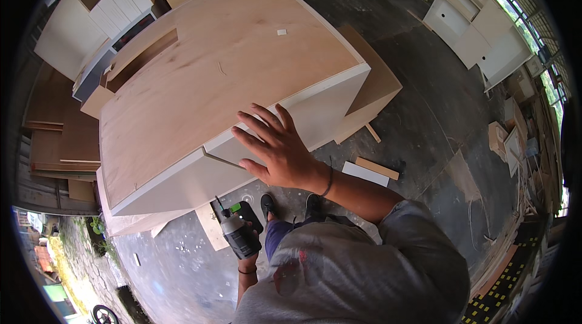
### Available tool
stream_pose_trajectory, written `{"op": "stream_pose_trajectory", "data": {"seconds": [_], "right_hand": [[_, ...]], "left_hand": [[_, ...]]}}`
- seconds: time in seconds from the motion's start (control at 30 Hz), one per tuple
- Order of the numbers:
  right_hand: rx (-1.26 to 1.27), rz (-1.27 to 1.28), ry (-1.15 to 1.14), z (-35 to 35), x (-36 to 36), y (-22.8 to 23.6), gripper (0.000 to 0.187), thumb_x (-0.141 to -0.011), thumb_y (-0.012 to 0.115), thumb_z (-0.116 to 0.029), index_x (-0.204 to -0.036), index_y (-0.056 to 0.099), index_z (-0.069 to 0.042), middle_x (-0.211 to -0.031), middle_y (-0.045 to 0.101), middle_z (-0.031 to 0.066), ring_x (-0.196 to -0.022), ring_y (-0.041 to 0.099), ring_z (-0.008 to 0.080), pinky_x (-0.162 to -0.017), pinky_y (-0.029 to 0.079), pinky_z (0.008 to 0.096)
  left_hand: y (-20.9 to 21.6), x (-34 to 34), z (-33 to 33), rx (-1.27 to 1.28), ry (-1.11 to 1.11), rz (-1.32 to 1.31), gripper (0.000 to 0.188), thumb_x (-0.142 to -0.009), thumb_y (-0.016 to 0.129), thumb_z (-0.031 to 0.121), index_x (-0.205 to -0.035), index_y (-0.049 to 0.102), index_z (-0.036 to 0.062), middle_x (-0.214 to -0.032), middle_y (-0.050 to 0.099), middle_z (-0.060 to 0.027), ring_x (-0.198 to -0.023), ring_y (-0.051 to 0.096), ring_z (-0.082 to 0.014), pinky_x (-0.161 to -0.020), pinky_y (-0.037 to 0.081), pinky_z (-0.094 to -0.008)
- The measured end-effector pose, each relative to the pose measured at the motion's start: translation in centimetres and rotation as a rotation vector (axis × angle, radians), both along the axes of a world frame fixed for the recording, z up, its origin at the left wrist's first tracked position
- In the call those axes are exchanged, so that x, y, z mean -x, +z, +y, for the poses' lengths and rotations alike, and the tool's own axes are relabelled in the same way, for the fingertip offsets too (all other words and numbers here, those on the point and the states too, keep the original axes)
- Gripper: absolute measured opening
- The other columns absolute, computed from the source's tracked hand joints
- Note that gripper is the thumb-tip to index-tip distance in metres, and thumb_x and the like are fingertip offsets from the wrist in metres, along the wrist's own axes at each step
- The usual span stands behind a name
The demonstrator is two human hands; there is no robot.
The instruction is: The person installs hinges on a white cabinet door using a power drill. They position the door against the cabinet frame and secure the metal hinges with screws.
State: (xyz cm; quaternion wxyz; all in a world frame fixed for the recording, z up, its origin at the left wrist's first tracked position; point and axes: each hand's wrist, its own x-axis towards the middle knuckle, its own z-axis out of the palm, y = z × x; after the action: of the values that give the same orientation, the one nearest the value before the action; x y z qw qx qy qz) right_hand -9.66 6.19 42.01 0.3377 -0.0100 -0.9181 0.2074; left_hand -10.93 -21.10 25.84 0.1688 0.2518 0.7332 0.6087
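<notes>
A large wooden cabinet (224,63) lies before me with its bare plywood face up and white panels along the side towards me. My right hand (276,148) is open, fingers spread, over the near edge of the cabinet beside a gap between two white panels (309,111). Whether the fingertips touch the edge I cannot tell. Low on my left, my left hand (249,259) is closed round a dark cordless drill (237,233), whose thin bit points up and away from me. Most of the left fingers are hidden behind the tool.
A brown wooden box (379,90) stands against the cabinet's right end. Two boards, one white (365,173) and one tan (377,168), lie on the dark floor at my right. Other white cabinets (479,27) stand far right, with scrap wood along the right wall.
</notes>
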Motion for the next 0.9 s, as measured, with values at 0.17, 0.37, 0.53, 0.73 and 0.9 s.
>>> {"op": "stream_pose_trajectory", "data": {"seconds": [0.17, 0.37, 0.53, 0.73, 0.9], "right_hand": [[-0.121, -0.058, -0.079, -1.2, 3.3, -2.8, 0.06, -0.076, 0.064, -0.037, -0.126, 0.047, -0.008, -0.136, 0.041, 0.0095, -0.13, 0.031, 0.024, -0.105, 0.016, 0.0598], [-0.141, -0.033, -0.093, -1.3, 2.7, -3.0, 0.053, -0.08, 0.061, -0.04, -0.123, 0.052, -0.01, -0.132, 0.046, 0.0078, -0.13, 0.032, 0.025, -0.106, 0.014, 0.0586], [-0.122, -0.01, -0.089, -2.4, -0.5, -3.4, 0.048, -0.079, 0.06, -0.048, -0.111, 0.058, -0.011, -0.12, 0.054, 0.0048, -0.123, 0.04, 0.0263, -0.105, 0.01, 0.0595], [0.081, -0.054, -0.067, -4.1, -7.4, -2.9, 0.049, -0.081, 0.051, -0.061, -0.086, 0.059, -0.013, -0.096, 0.058, 0.0017, -0.114, 0.046, 0.0257, -0.107, -0.001, 0.0584], [0.16, -0.117, -0.155, -5.1, -10.8, -2.1, 0.031, -0.077, 0.061, -0.044, -0.072, 0.052, -0.014, -0.095, 0.058, 0.0014, -0.113, 0.046, 0.0265, -0.106, 0.002, 0.0596]], "left_hand": [[2.5, 1.6, -2.3, 0.273, -0.005, 0.493, 0.027, -0.078, 0.059, 0.008, -0.104, 0.061, 0.0021, -0.09, 0.064, -0.0074, -0.083, 0.06, -0.0159, -0.074, 0.049, -0.0313], [1.0, -0.2, -5.7, 0.039, 0.244, 0.026, 0.023, -0.077, 0.061, 0.009, -0.098, 0.06, 0.0014, -0.083, 0.062, -0.0061, -0.078, 0.06, -0.0178, -0.072, 0.049, -0.0342], [2.7, 1.1, -5.8, -0.055, 0.321, -0.294, 0.012, -0.079, 0.064, 0.007, -0.09, 0.059, 0.0038, -0.077, 0.059, -0.0024, -0.069, 0.057, -0.0128, -0.062, 0.047, -0.0276], [4.4, 6.1, -2.5, 0.109, -0.139, 0.005, 0.033, -0.073, 0.072, 0.01, -0.103, 0.062, 0.0014, -0.094, 0.066, -0.0095, -0.086, 0.063, -0.0198, -0.077, 0.049, -0.0313], [5.4, 8.3, 5.7, 0.044, -0.502, 0.05, 0.036, -0.072, 0.072, 0.011, -0.105, 0.062, 0.0017, -0.098, 0.066, -0.0122, -0.091, 0.064, -0.0224, -0.081, 0.048, -0.0317]]}}
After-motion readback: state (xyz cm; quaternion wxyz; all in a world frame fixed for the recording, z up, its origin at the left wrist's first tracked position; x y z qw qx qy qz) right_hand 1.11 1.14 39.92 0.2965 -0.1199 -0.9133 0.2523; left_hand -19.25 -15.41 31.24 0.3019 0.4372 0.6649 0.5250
